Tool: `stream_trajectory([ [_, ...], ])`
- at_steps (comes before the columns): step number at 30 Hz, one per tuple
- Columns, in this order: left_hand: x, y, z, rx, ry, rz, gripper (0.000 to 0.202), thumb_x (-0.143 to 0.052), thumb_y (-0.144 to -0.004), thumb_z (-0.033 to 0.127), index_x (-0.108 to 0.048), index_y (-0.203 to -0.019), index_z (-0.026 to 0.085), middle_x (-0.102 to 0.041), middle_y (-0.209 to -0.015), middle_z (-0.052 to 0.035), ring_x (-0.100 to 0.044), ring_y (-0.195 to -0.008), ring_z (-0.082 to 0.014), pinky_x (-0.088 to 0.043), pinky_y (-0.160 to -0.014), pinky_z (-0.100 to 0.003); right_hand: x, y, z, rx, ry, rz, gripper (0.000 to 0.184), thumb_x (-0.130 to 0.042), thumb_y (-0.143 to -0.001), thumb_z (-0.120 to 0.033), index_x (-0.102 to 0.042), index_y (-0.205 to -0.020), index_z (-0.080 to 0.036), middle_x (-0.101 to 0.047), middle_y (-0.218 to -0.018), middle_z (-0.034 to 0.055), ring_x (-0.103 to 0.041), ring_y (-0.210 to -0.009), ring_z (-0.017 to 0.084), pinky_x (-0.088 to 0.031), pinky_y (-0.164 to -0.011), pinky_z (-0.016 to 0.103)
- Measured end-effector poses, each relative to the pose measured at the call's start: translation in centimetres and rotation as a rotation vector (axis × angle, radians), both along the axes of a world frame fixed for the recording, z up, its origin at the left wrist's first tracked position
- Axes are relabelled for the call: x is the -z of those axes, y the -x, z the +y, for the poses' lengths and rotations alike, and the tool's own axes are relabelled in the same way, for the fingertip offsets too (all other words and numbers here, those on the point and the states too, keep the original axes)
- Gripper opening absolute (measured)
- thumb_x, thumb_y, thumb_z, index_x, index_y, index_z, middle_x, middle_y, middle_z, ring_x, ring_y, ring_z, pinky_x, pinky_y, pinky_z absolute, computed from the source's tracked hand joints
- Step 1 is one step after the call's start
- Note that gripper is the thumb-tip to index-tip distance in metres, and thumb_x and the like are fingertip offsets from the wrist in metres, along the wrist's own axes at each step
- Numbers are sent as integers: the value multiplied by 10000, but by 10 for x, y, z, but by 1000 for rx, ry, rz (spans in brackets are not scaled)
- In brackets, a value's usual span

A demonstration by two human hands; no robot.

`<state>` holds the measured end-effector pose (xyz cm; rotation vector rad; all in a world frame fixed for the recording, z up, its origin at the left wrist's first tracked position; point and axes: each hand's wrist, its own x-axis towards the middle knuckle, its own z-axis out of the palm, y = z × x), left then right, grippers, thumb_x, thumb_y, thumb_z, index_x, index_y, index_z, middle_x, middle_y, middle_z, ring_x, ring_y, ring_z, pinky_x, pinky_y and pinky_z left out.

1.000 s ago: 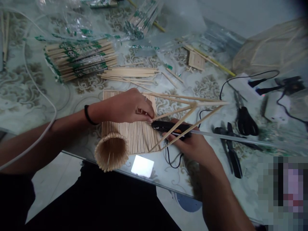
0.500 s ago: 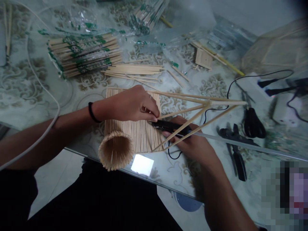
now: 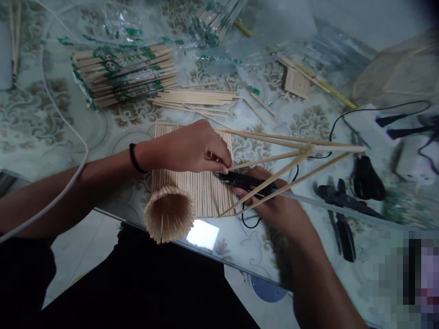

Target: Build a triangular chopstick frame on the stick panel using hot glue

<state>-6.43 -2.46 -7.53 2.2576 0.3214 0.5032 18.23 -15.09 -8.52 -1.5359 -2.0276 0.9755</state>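
My left hand (image 3: 192,148) lies on a flat mat of bamboo sticks (image 3: 202,194), its fingers pinched on a stick of a pyramid-shaped stick frame (image 3: 291,153) at the mat's right edge. My right hand (image 3: 274,203) grips a black glue gun (image 3: 245,180) whose tip points at the spot under my left fingertips. A clear glue stick (image 3: 343,203) trails from the gun's back toward the right. A round cup of sticks (image 3: 168,214) rests on the mat's near edge.
Wrapped chopstick packs (image 3: 123,75) and loose sticks (image 3: 195,98) lie behind the mat. Scissors (image 3: 366,178), black pliers (image 3: 341,217), a power strip (image 3: 370,125) and black cables sit at right. A white cable (image 3: 65,192) crosses my left arm. The table edge (image 3: 219,256) is near.
Both hands, the mat and the frame hold their pose. The view has shifted slightly, so everything sits a little further right in the picture.
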Motion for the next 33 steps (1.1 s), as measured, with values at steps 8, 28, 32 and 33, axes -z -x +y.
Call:
stream_trajectory([
  [8,0,0,0,2,33,-30,143,-724,-911,237,-853,-877,288,-844,-896,1,-769,-819,-153,-512,-779,-255,1,-4,-2,39,2,-8,294,-690,-967,-458,-747,-1128,-219,-753,-1052,97,-717,-983,283,-569,-917,428],
  [28,-3,0,-1,11,-3,3,141,-711,-930,252,-843,-886,275,-846,-919,1,-766,-822,-148,-501,-777,-244,4,-5,-2,39,1,-10,293,-688,-963,-497,-743,-1103,-245,-759,-1069,89,-728,-999,290,-583,-928,452],
  [32,-1,0,-1,0,-8,13,135,-712,-928,256,-838,-883,272,-845,-921,2,-762,-813,-144,-497,-775,-244,4,-5,-3,63,10,-21,321,-690,-959,-506,-747,-1104,-225,-761,-1064,100,-732,-991,292,-584,-914,441],
  [33,-1,0,-1,0,-12,12,134,-711,-926,249,-836,-883,269,-844,-914,3,-761,-809,-142,-496,-775,-243,4,-6,-3,62,12,-22,334,-689,-959,-510,-748,-1113,-220,-762,-1071,105,-733,-999,295,-583,-917,441],
])
